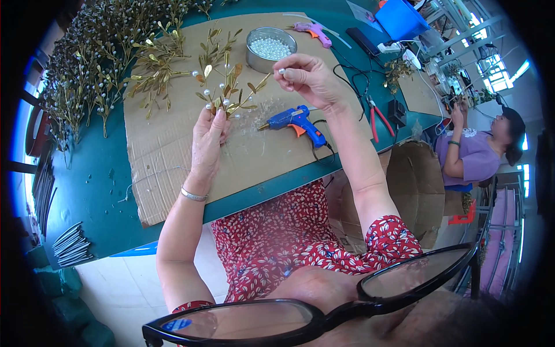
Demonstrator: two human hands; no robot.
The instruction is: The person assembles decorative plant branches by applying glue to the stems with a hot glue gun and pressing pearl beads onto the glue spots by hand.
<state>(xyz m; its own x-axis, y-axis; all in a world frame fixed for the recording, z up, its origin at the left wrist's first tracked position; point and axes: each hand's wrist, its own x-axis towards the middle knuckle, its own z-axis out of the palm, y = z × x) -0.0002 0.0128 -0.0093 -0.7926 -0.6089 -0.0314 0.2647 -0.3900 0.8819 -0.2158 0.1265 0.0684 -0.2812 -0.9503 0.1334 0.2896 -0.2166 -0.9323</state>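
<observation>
My left hand (210, 136) is closed on the stem of a gold artificial leaf spray (231, 92) dotted with white pearl beads. To its right, my right hand (312, 81) pinches a single white pearl bead (282, 71) between thumb and fingertips, a little apart from the spray's tips. A round metal tin (272, 60) of loose pearl beads (270, 47) stands just beyond that hand. Below both hands, a blue glue gun (296, 123) with an orange trigger lies on the cardboard sheet (173, 156), its nozzle pointing left.
Bunches of gold sprays (81, 75) pile up at the left. A pink glue gun (313, 31), red-handled pliers (378, 121), cables and a blue bin (399, 22) are at the far right. Grey stems (72, 246) lie front left. Another person (477, 144) works at the right.
</observation>
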